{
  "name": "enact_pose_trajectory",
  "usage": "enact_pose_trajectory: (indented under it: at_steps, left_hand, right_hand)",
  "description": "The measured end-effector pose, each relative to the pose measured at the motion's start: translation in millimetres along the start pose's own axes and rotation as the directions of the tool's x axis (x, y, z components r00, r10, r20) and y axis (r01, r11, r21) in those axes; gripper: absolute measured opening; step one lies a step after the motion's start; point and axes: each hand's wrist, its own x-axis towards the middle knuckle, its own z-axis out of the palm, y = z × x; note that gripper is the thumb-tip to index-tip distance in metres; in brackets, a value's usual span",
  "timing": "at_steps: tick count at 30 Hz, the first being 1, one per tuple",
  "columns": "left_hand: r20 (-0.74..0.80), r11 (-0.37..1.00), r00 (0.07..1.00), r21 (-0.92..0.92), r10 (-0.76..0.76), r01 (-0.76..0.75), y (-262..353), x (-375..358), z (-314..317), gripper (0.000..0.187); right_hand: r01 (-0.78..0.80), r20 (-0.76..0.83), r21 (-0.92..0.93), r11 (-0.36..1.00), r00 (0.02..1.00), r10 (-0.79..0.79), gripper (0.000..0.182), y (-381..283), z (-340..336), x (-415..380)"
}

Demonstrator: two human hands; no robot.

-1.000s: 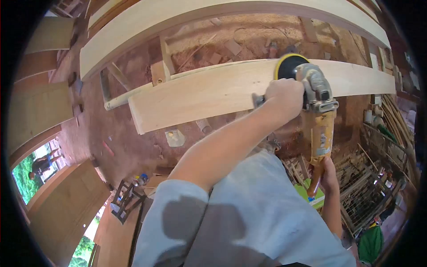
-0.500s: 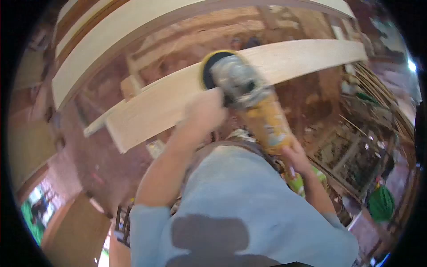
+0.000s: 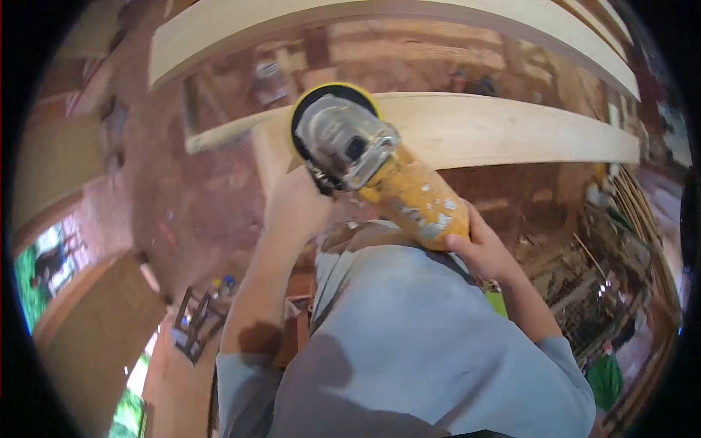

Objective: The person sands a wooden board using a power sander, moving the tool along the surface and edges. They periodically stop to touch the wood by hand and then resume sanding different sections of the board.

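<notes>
A worn yellow angle grinder (image 3: 420,196) with a metal head and a round, yellow-rimmed black disc (image 3: 359,93) lies over a pale wooden plank (image 3: 504,131). My left hand (image 3: 296,204) is wrapped round the side of the grinder's head, close to the plank's left end. The rear of the yellow body is in the grip of my right hand (image 3: 482,244), thumb on top. The disc overlaps the plank near its left end; its underside is hidden.
Beyond the plank runs another long pale board (image 3: 409,11). A small dark stool (image 3: 196,321) stands on the reddish floor at lower left. Wood strips (image 3: 646,226) and a green bundle (image 3: 604,381) lie to the right.
Both hands and the grinder have moved left along the plank, to its left end. My view has turned, so the plank sits farther right and slopes differently.
</notes>
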Motion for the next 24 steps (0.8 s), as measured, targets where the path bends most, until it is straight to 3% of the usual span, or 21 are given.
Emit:
enact_pose_trajectory:
  at_steps: [2, 5, 12, 13, 19, 21, 24]
  left_hand:
    - [0.041, 0.978, 0.98, 0.077, -0.196, 0.192, -6, 3, 2, 0.034]
    - [0.057, 0.98, 0.981, 0.075, -0.186, 0.182, 1, -1, 2, 0.029]
    - [0.006, 0.975, 0.976, 0.056, -0.215, 0.215, -57, 9, -5, 0.026]
    - [-0.006, 0.976, 0.978, 0.066, -0.208, 0.208, -23, -1, 11, 0.026]
    - [-0.002, 0.972, 0.972, 0.008, -0.234, 0.234, -24, -7, 17, 0.025]
    - [-0.043, 0.99, 0.989, 0.018, -0.139, 0.14, -30, -3, 19, 0.025]
    - [-0.021, 0.988, 0.993, 0.106, -0.113, 0.114, -16, 3, 4, 0.025]
  right_hand:
    - [-0.022, 0.021, -0.04, 0.999, 1.0, 0.023, 0.079, -9, 6, 5]
    - [-0.042, 0.003, -0.095, 0.995, 0.999, 0.042, 0.08, -13, -5, 6]
    - [-0.108, -0.004, -0.304, 0.947, 0.994, 0.112, 0.084, -39, 30, 27]
    - [-0.094, -0.004, -0.296, 0.951, 0.995, 0.097, 0.084, -32, -5, 11]
    - [-0.082, 0.037, -0.313, 0.946, 0.994, 0.099, 0.086, -31, -16, 14]
    - [-0.034, 0.064, -0.289, 0.957, 0.996, 0.055, 0.084, -30, -15, 16]
    - [-0.002, 0.055, -0.234, 0.972, 0.998, 0.016, 0.083, -38, -8, 8]
